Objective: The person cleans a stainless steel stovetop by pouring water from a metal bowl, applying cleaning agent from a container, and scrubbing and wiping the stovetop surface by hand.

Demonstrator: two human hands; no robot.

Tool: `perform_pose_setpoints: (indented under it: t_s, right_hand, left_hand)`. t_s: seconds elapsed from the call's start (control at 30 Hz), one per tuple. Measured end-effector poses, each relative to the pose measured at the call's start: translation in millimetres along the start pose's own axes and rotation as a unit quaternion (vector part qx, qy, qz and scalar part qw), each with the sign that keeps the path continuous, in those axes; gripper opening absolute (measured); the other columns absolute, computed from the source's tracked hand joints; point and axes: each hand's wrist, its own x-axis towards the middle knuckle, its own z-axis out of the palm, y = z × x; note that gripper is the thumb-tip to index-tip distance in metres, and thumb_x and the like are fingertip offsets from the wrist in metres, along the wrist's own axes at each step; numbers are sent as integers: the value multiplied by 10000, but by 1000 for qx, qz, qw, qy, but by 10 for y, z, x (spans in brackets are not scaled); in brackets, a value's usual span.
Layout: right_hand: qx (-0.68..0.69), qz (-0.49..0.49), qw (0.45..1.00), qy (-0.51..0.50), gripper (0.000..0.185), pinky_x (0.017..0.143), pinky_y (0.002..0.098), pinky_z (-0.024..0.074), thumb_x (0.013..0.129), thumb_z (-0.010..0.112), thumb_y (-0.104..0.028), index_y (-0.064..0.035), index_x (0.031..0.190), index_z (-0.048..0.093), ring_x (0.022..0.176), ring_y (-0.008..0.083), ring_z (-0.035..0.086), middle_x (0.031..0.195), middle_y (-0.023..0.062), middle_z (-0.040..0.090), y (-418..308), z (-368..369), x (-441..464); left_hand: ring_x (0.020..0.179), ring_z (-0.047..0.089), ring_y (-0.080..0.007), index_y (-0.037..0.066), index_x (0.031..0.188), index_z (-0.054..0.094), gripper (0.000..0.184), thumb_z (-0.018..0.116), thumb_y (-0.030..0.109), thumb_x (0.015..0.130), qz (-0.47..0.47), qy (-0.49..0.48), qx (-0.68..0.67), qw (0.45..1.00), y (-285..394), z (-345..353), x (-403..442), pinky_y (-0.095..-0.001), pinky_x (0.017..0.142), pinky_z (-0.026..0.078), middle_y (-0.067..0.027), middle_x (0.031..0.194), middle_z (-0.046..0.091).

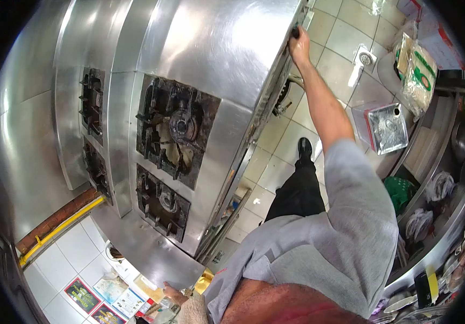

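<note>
Right arm (pixel 327 108) stretched far ahead, left hand (pixel 174 293) out to the side.
The reach runs nearly straight from shoulder (pixel 372 229) to wrist (pixel 303 63), the forearm (pixel 319 89) bare, and the right hand (pixel 299 49) is curled in a closed grip. The left (small and partly hidden, so its finger pose is unclear) sits low, beside the torso (pixel 297 254).

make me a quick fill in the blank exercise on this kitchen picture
1. The hand at the far edge of the stove is the person's ____ one.
2. The shirt is ____.
3. The long pipe at lower left is ____.
4. The trousers are ____.

Missing words: right; grey; yellow; black.
</note>
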Motion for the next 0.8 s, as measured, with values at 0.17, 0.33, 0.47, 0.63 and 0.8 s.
perform_pose_setpoints:
  t_s: [0.17, 0.33, 0.47, 0.63, 0.8]
  right_hand:
    - [-335, -137, 932, -26, 516, 950, 502, 368, 634, 502, 72, 46, 1149, 477, 1098, 441, 453, 1102, 265, 522, 791, 79, -2046]
    - [-133, 89, 977, -142, 465, 915, 387, 422, 631, 436, 131, 17, 1059, 578, 1036, 347, 552, 1046, 215, 598, 253, 421, -3828]
    - [-77, -20, 993, -84, 424, 884, 360, 439, 714, 391, 68, 38, 1095, 576, 1019, 250, 565, 1063, 145, 626, -247, 280, -3009]
    - [-240, 99, 965, -29, 395, 775, 408, 483, 730, 490, 2, -6, 1117, 565, 906, 373, 619, 983, 264, 622, 551, 248, -2302]
    - [-302, -21, 953, 6, 287, 813, 457, 447, 717, 473, 9, -2, 986, 574, 963, 408, 566, 983, 260, 594, 808, 517, -3860]
  left_hand:
    - [1164, 463, -340, -23, 1289, 433, 720, 635, 469, 805, 16, -26, -28, 999, -24, -89, 211, -414, 972, 347, -204, 1274, 492]
    - [1256, 374, -340, -46, 1330, 374, 745, 619, 448, 829, 34, -94, -46, 994, 163, -288, 360, -400, 1060, 246, -208, 1356, 422]
    - [1255, 378, -337, -41, 1334, 372, 722, 637, 403, 830, 77, -31, -26, 996, -319, 69, 603, -394, 1068, 228, -207, 1353, 427]
    - [1240, 396, -342, -54, 1324, 376, 707, 676, 332, 812, 142, -4, -80, 987, -325, 34, 663, -379, 1068, 225, -209, 1348, 433]
    - [1097, 511, -287, -57, 1301, 405, 593, 673, 157, 817, 128, -91, -201, 967, -350, 85, 912, -356, 990, 356, -194, 1272, 504]
